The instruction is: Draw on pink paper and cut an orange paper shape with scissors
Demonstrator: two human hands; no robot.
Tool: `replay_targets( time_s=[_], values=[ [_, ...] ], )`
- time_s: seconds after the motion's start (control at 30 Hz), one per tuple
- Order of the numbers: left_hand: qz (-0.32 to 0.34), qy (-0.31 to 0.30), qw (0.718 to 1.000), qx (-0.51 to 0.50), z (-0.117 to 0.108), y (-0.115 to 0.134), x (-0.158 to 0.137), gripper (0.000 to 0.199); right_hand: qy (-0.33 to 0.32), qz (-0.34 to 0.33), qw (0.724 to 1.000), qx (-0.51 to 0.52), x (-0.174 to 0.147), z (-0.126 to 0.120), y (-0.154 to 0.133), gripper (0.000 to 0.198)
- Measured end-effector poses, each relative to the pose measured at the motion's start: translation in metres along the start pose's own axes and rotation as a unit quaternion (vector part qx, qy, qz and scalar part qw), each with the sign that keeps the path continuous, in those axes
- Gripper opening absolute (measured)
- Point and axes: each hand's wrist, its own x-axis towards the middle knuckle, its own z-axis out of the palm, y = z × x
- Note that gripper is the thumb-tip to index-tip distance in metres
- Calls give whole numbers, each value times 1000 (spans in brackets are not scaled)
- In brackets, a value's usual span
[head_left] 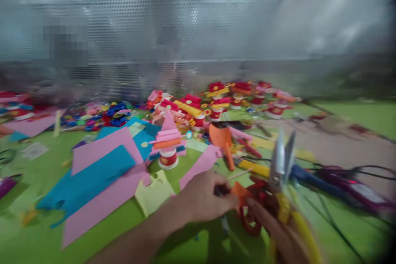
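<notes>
My left hand [206, 198] is closed, its thumb and fingertips pinching a small piece of orange craft foam sheet [239, 193]. My right hand [278, 231] is wrapped round yellow-handled scissors [282, 173], whose blades point up and stand slightly apart. Fingers of the right hand also reach to the orange piece. Red loops [252, 227], blurred, show below and behind the fingers; I cannot tell what they belong to. Beyond my left hand a small figure [168, 148] made of a red and white cup with pink and orange rolls stands upright.
Pink sheets [102, 198] and a blue sheet [93, 177] lie at left, beside a pale yellow scrap [156, 194]. Several red cup figures [216, 109] stand at the back near colourful small parts [114, 111]. A blue-handled tool [315, 179] and a purple device [355, 192] with cables lie at right.
</notes>
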Motion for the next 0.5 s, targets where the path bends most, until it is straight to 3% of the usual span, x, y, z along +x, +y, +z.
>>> replay_targets(
  time_s=[0.17, 0.3, 0.4, 0.5],
  values=[
    [7, -45, 996, -78, 1, 0, 1, 13, 13, 60, 997, 50, -7, 18, -31, 62],
    [-30, -77, 982, -171, 0, 0, 3, 15, 6, 43, 996, 75, -7, 17, -27, 55],
    [-36, -59, 983, -173, 0, 1, 4, 18, -35, 18, 998, 44, -3, 11, -20, 47],
    [-15, -44, 987, -153, -1, 1, 2, 21, -26, 7, 999, 45, -2, 7, -15, 59]
  ],
)
